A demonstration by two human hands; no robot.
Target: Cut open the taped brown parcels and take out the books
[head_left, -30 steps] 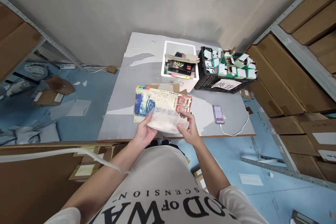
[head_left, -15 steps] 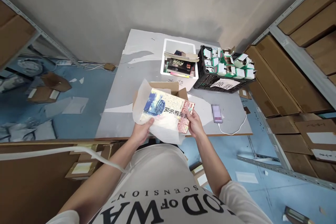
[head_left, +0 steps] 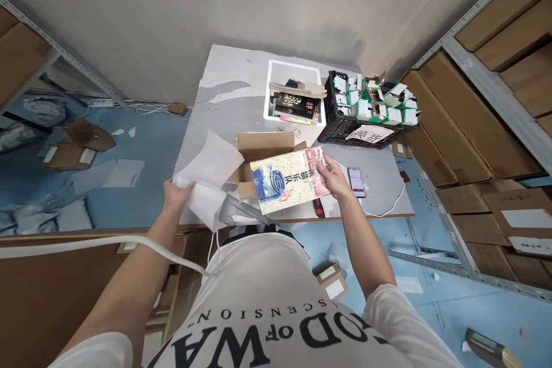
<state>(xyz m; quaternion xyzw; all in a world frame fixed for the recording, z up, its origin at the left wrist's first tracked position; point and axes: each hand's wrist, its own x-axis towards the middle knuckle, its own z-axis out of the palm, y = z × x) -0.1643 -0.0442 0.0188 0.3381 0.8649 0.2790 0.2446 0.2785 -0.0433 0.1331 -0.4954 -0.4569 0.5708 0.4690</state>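
Observation:
My right hand (head_left: 334, 177) grips a book (head_left: 287, 180) by its red end. The cover is pale yellow with a blue swirl at its left end. Out to the left, my left hand (head_left: 177, 194) pinches a white translucent wrapping sheet (head_left: 209, 175), now apart from the book. Behind the book stands an open cardboard box (head_left: 264, 141), its flaps up and its inside partly hidden. A red and black tool, perhaps a box cutter (head_left: 318, 207), lies by the table's front edge, partly under the book.
A white bin (head_left: 271, 112) of books and a black crate (head_left: 340, 132) of green-and-white packets stand at the back right. A phone (head_left: 356, 182) with a white cable lies on the grey table (head_left: 233, 106). Shelves of cartons (head_left: 457, 126) line the right side.
My left hand has pulled the wrapping sheet off the book and away to the left. The book has tilted and shifted slightly right in my right hand, uncovering the box behind.

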